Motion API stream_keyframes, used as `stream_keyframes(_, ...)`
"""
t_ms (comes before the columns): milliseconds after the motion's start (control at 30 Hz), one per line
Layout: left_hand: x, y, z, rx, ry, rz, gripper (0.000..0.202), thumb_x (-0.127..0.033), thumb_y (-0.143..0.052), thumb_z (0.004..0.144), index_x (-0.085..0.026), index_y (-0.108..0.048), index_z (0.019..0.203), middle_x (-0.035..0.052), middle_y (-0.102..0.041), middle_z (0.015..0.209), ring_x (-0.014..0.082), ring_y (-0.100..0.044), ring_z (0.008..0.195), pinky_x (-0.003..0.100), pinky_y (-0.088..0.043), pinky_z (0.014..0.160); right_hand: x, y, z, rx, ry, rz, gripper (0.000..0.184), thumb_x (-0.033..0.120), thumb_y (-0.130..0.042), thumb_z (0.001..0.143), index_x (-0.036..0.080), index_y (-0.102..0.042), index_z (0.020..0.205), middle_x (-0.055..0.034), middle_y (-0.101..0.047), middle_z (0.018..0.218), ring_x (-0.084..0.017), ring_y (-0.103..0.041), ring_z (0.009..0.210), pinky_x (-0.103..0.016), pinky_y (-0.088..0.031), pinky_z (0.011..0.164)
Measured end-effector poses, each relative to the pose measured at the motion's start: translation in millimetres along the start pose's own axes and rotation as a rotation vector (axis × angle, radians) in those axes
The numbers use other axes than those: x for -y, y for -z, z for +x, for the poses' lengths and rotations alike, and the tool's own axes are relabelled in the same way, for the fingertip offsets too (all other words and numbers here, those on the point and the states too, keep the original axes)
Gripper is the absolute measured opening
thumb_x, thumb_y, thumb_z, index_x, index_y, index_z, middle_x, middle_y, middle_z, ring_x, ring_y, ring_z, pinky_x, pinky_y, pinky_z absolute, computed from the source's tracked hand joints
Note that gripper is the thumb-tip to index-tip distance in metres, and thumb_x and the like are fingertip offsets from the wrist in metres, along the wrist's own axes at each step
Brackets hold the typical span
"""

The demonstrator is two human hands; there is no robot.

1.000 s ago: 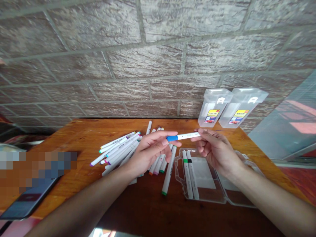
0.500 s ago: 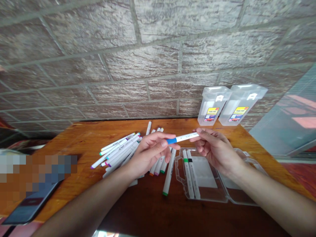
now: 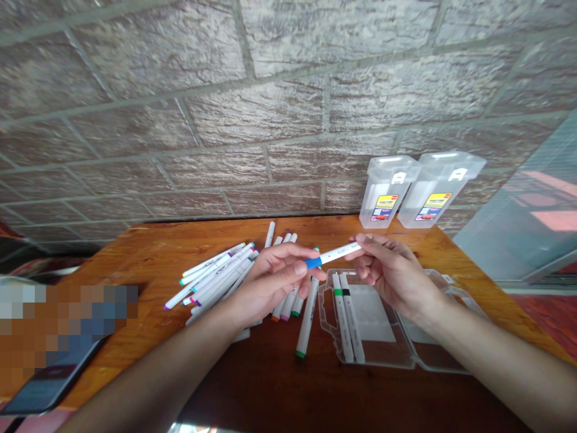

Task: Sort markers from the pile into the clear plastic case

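Note:
A white marker with a blue band (image 3: 338,255) is held up between my two hands, slightly tilted. My left hand (image 3: 279,276) pinches its blue end. At the other, white end, the fingers of my right hand (image 3: 390,264) are closed on it. Beneath my hands lies an open clear plastic case (image 3: 408,355). In its left half rest two white markers side by side, a green-banded marker (image 3: 343,319) and a black-banded marker (image 3: 353,319). A green-tipped marker (image 3: 307,322) lies on the table just left of the case.
A loose pile of white markers (image 3: 220,276) with coloured ends spreads behind and left of my left hand. Two translucent marker boxes (image 3: 383,192) with labels stand against the brick wall (image 3: 288,108). A phone (image 3: 49,379) lies at the wooden table's (image 3: 148,252) left edge.
The blue-banded marker stays in both hands, with its white end tilted up slightly more. The whole view has shifted slightly; the other things lie as before.

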State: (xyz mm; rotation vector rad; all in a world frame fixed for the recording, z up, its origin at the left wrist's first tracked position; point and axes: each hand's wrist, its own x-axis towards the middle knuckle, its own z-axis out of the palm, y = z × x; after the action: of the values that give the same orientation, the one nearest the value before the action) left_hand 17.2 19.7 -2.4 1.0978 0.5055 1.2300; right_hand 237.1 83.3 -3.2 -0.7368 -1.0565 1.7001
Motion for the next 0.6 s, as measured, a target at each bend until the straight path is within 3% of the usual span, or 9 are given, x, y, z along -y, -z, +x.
stream_keyframes(200, -1.2, -0.9, 1.1, -0.047, 0.001, 0.043, 0.022, -0.026, -0.079, 0.088, -0.023, -0.081, 0.11, 0.0088, -0.083, 0.092, 0.0087, -0.064, 0.059, 0.023, -0.05, 0.063, 0.0, 0.0, 0.8, -0.036, 0.005, 0.004, 0.027, 0.039, -0.091, 0.071, 0.014, -0.079, 0.07, -0.0033, -0.071, 0.059, -0.006, -0.053, 0.041, -0.013, -0.04, 0.035)
stream_keyframes(433, 1.4, 1.9, 6.3, -0.268, 0.005, 0.186, 0.025, -0.028, -0.078, 0.087, -0.018, -0.083, 0.109, 0.0112, -0.082, 0.083, 0.0099, -0.061, 0.058, 0.022, -0.048, 0.06, 2.6, -2.2, -2.3, -0.108, 0.086, -0.01, 0.027, 0.038, -0.09, 0.073, 0.015, -0.076, 0.071, -0.0028, -0.073, 0.064, -0.006, -0.054, 0.042, -0.015, -0.041, 0.036)
stream_keyframes(600, 5.6, 6.1, 8.0, -0.27, -0.003, 0.268, 0.027, -0.03, -0.076, 0.089, -0.018, -0.083, 0.111, 0.0121, -0.082, 0.087, 0.0099, -0.059, 0.056, 0.024, -0.049, 0.062, 4.8, -4.8, -3.0, -0.122, 0.106, -0.043, 0.031, 0.04, -0.089, 0.074, 0.015, -0.073, 0.066, -0.0024, -0.069, 0.056, -0.007, -0.052, 0.041, -0.015, -0.04, 0.035)
